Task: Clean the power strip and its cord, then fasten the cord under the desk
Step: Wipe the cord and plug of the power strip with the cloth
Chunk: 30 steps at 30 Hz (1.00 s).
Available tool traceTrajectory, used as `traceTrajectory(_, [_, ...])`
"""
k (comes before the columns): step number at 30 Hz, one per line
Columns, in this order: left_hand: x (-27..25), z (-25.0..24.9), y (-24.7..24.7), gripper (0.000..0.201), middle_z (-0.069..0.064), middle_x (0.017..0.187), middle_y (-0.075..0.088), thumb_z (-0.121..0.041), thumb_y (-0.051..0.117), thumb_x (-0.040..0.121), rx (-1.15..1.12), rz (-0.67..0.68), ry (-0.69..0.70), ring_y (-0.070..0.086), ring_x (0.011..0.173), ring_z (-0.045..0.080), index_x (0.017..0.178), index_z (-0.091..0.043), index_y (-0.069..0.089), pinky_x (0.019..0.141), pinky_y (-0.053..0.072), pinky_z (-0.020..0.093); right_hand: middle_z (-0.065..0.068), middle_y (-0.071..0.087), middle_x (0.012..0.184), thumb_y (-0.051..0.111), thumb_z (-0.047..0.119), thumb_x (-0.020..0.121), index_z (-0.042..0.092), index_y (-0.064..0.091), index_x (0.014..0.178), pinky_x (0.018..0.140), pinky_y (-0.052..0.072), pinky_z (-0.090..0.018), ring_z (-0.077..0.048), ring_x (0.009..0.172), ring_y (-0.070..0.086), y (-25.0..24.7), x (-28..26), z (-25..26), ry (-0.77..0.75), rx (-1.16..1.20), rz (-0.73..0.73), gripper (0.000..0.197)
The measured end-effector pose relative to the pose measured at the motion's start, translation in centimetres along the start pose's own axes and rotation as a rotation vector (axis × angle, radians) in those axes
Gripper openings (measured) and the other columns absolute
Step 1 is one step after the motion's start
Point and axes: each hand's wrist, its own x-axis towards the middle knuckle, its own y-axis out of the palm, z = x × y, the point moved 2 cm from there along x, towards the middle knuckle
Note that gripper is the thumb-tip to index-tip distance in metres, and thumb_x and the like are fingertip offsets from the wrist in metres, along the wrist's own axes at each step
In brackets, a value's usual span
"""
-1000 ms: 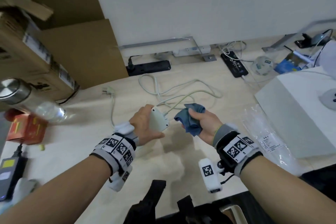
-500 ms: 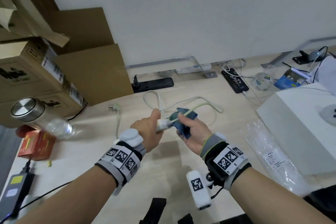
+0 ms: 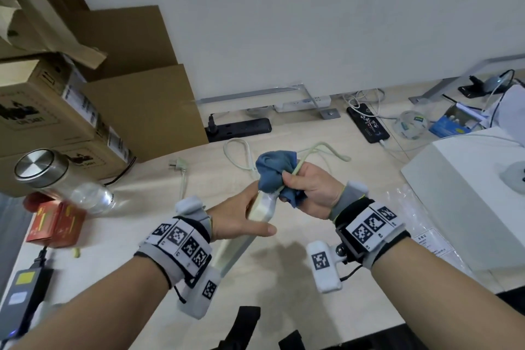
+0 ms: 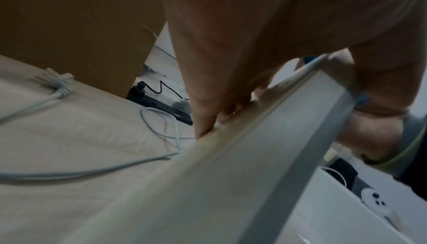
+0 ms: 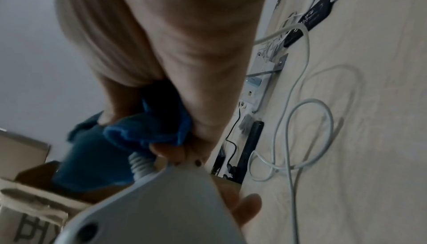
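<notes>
Power strip [image 3: 260,209]: lower length hidden behind left hand [image 3: 238,220]. Cord [image 3: 295,172]: partly wrapped inside blue cloth [image 3: 274,176]. Left wrist view: motion-blurred throughout.

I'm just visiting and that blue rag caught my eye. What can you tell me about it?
The blue cloth is a soft, crumpled rag, bunched into folds rather than spread flat. The right hand grips it, wrapped around the pale cord just where the cord leaves the white power strip, which the left hand holds above the desk. One loose end sticks up past the fingers; another hangs below them.
</notes>
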Motion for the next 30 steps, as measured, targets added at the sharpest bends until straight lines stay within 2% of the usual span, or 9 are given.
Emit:
traceTrajectory(4, [0.4,0.0,-1.0,0.065,-0.010,0.095,0.058,-0.043,0.084,0.057,0.031,-0.183,-0.036,0.056,0.086,0.010,0.107,-0.033,0.045,0.075,0.049,0.029,-0.013,0.062,0.079,0.069,0.012,0.082,0.006,0.057,0.113,0.051,0.043,-0.022,-0.017,0.065,0.056,0.1,0.6,-0.7,0.001,-0.008,-0.230,0.034])
traceTrajectory(9, [-0.7,0.8,-2.3,0.075,-0.002,0.094,0.061,-0.051,0.079,0.047,-0.034,-0.392,-0.015,0.059,0.082,0.015,0.110,-0.033,0.044,0.071,0.051,0.029,-0.019,0.062,0.108,0.047,0.006,0.098,0.001,0.054,0.126,0.073,0.050,-0.036,-0.030,0.094,0.060,-1.4,-0.1,-2.6,0.088,0.013,-0.447,0.029])
traceTrajectory(12, [-1.2,0.6,-2.7,0.071,0.000,0.105,0.064,-0.048,0.082,0.048,-0.053,-0.351,-0.002,0.062,0.092,0.020,0.108,-0.036,0.046,0.081,0.055,0.040,-0.015,0.061,0.095,0.051,0.015,0.097,0.009,0.071,0.101,0.068,0.041,-0.033,-0.027,0.084,0.055,-1.6,-0.7,-2.8,0.153,0.093,-0.555,0.021])
traceTrajectory(15, [-1.5,0.3,-2.7,0.071,0.007,0.113,0.063,-0.043,0.084,0.051,-0.115,-0.223,-0.020,0.062,0.103,0.026,0.111,-0.034,0.049,0.089,0.053,0.048,-0.020,0.066,0.114,0.055,0.021,0.095,0.001,0.065,0.114,0.091,0.047,-0.047,-0.035,0.102,0.062,-1.7,-0.6,-3.0,0.171,0.233,-0.634,0.029])
traceTrajectory(19, [-1.8,-0.8,-1.8,0.068,0.011,0.100,0.065,-0.030,0.083,0.055,-0.191,-0.105,0.004,0.066,0.095,0.021,0.115,-0.021,0.051,0.077,0.057,0.030,-0.019,0.063,0.121,0.060,0.026,0.091,0.000,0.057,0.125,0.104,0.039,-0.051,-0.034,0.113,0.059,-0.6,-0.8,-2.9,0.217,0.257,-0.485,0.043])
traceTrajectory(22, [-2.1,-1.4,-1.7,0.070,0.003,0.088,0.068,-0.028,0.081,0.054,-0.271,-0.127,0.036,0.066,0.084,0.010,0.115,-0.015,0.051,0.068,0.051,0.020,-0.023,0.064,0.111,0.063,0.008,0.089,-0.002,0.056,0.123,0.094,0.045,-0.053,-0.035,0.099,0.061,-0.2,-1.1,-3.2,0.175,0.003,-0.413,0.037])
traceTrajectory(25, [-2.1,-1.5,-1.9,0.070,0.002,0.088,0.067,-0.027,0.081,0.053,-0.277,-0.154,0.049,0.065,0.082,0.009,0.116,-0.014,0.051,0.067,0.051,0.020,-0.016,0.069,0.100,0.057,0.016,0.095,0.009,0.065,0.118,0.079,0.052,-0.046,-0.029,0.086,0.063,-0.2,-1.4,-3.1,0.163,-0.095,-0.506,0.026])
traceTrajectory(27, [-1.9,-1.3,-2.0,0.069,0.001,0.095,0.065,-0.025,0.082,0.055,-0.214,-0.153,0.045,0.065,0.085,0.010,0.115,-0.018,0.050,0.070,0.054,0.023,-0.006,0.068,0.082,0.052,0.027,0.097,0.014,0.069,0.106,0.064,0.053,-0.035,-0.022,0.071,0.062,-0.4,-1.6,-2.9,0.192,0.020,-0.600,0.024])
traceTrajectory(30, [-1.9,-0.7,-1.9,0.074,-0.006,0.094,0.061,-0.045,0.081,0.049,-0.052,-0.169,0.011,0.060,0.080,0.005,0.113,-0.027,0.048,0.069,0.050,0.021,-0.007,0.058,0.079,0.054,0.036,0.096,0.006,0.061,0.101,0.044,0.046,-0.025,-0.024,0.062,0.056,-0.8,-1.7,-2.7,0.235,0.220,-0.758,0.031])
